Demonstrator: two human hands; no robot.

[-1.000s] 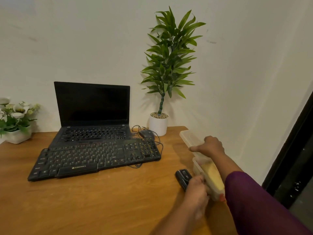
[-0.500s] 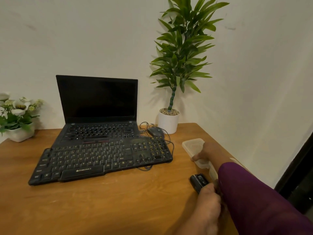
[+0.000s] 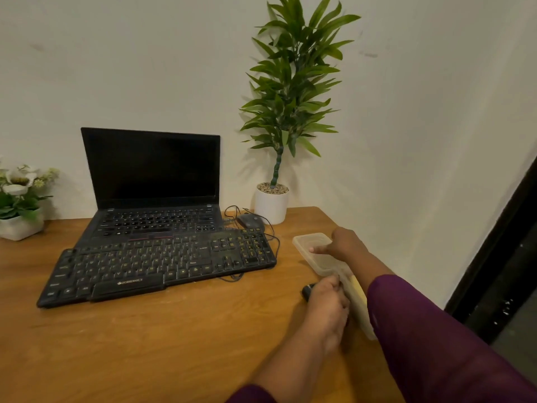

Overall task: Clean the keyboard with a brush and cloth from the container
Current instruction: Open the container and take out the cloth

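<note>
A dusty black keyboard (image 3: pixel 162 266) lies on the wooden desk (image 3: pixel 174 344), overlapping the front of an open laptop (image 3: pixel 151 175). At the desk's right edge stands a long clear plastic container (image 3: pixel 360 306) with something yellow inside. My left hand (image 3: pixel 328 303) grips its near left side. My right hand (image 3: pixel 344 245) holds the clear lid (image 3: pixel 312 248) low over the desk just beyond the container, thumb on top. My right sleeve hides most of the container, and no brush shows.
A small black device (image 3: pixel 306 290) lies just left of my left hand. A wired mouse (image 3: pixel 250 221) and its cable sit behind the keyboard's right end. A tall potted plant (image 3: pixel 271 205) stands at the back; a flower pot (image 3: pixel 20 225) is far left.
My right hand has brought the lid down from a raised tilt to lie flat beyond the container. My left hand stays on the container.
</note>
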